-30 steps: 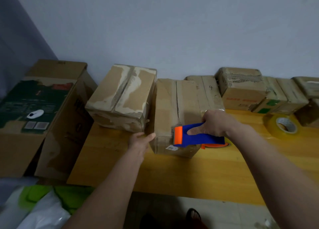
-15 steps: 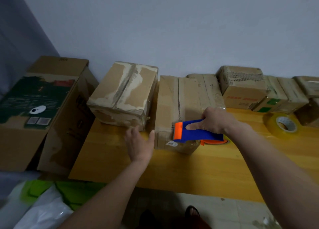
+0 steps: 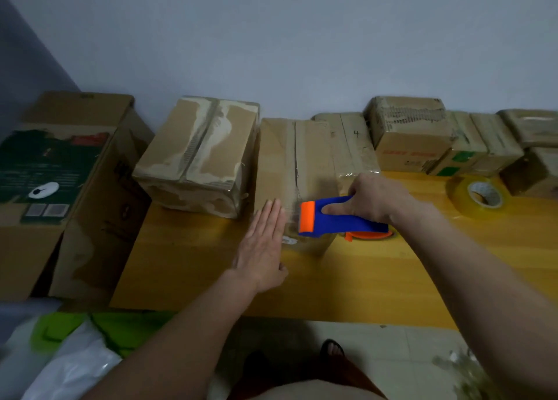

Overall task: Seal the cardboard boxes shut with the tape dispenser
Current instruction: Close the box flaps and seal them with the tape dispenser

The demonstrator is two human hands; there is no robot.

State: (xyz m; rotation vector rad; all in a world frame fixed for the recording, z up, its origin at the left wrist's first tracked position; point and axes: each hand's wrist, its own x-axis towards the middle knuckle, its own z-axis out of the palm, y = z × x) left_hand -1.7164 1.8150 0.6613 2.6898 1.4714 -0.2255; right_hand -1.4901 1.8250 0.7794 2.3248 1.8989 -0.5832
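Right hand grips tape dispenser at box; contact unclear.

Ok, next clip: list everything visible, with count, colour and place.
tape dispenser: one, blue and orange, at near end of middle box
middle box: one, brown, lengthwise on table
worn box: one, brown, left of it
other boxes: several, brown, along wall at right
big box: one, brown with green print, far left
tape roll: one, yellowish, table right
table: one, yellow wood
bags: white and green, floor left
left hand: flat, open, at box's near end
right hand: gripping dispenser
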